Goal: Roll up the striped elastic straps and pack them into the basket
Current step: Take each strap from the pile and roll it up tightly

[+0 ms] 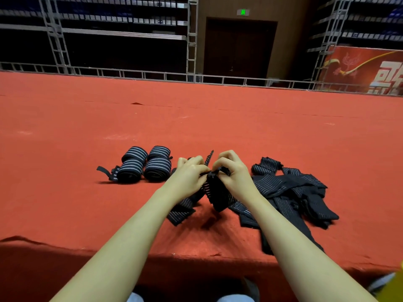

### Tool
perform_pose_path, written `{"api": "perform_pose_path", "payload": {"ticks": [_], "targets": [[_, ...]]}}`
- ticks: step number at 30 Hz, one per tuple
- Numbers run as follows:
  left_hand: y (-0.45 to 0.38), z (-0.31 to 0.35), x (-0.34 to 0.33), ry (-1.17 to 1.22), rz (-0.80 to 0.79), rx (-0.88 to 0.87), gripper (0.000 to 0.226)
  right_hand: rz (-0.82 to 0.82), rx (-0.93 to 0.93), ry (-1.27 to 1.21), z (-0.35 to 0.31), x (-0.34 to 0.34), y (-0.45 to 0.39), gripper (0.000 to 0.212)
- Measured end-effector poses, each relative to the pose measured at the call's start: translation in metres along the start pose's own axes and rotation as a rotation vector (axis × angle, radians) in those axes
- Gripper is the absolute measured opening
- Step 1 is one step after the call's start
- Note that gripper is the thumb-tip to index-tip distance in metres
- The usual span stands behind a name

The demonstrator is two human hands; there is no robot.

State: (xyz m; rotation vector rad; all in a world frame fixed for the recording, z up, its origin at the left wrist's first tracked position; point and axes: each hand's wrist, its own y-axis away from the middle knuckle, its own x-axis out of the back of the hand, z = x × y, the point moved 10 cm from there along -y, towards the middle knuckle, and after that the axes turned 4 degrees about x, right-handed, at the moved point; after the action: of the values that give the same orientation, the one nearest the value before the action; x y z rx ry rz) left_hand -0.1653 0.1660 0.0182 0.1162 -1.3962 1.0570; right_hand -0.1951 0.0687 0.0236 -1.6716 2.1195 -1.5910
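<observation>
Since the strap (pixel 214 192) between the two hands is woven elastic, it should handle as light, soft and limp, stretchy along its length and not at all fragile; I judge it will spring loose unless the first turns are kept tight, so the place to take it is at its end, across the full width. From the head view, both hands meet near the middle of the red surface (pixel 65 138), toward its near edge; the left hand (pixel 189 173) has its fingers curled onto the strap's top end, and the right hand (pixel 232 168) pinches the same end from the other side, so each grip is closed on the strap; its free length hangs down and trails onto the surface. It is black with thin pale lengthwise stripes. Four finished rolls (pixel 145 164) sit together just left of the hands; a loose heap of unrolled straps (pixel 294 188) lies to the right, reaching the near edge. No basket shows.
</observation>
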Motion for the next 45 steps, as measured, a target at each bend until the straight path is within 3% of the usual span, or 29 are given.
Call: {"api": "perform_pose_path", "payload": {"ticks": [6,12,16,19,21,26,30,34,45], "targets": [[0.000,-0.027,0.010,0.062,0.162,0.198,0.018,0.014,0.013,-0.034,-0.005,0.003,0.002,0.022],[0.003,-0.050,0.010,0.025,0.159,0.364,0.021,0.059,-0.104,0.152,0.007,0.002,0.017,0.023],[0.005,-0.047,0.007,-0.032,0.134,0.380,0.035,-0.015,-0.176,0.054,0.010,-0.007,0.027,0.017],[0.006,-0.038,0.008,-0.079,0.144,0.327,0.029,0.076,-0.257,-0.003,0.018,0.000,0.029,0.008],[0.006,-0.030,0.007,-0.118,0.151,0.285,0.024,0.113,-0.230,0.023,0.015,0.004,0.025,0.015],[0.001,-0.014,-0.005,-0.204,0.083,0.203,0.039,0.103,-0.245,-0.082,0.011,0.002,0.020,0.024],[0.002,-0.002,-0.002,-0.214,0.128,0.135,0.023,0.116,-0.264,-0.137,0.012,0.004,0.021,0.023],[0.001,-0.008,0.003,-0.234,0.167,0.195,0.015,0.111,-0.251,-0.111,0.008,0.007,0.021,0.018],[-0.010,-0.039,-0.002,-0.233,0.129,0.434,0.031,0.365,-0.281,-0.070,0.014,0.032,0.026,0.013]]}}
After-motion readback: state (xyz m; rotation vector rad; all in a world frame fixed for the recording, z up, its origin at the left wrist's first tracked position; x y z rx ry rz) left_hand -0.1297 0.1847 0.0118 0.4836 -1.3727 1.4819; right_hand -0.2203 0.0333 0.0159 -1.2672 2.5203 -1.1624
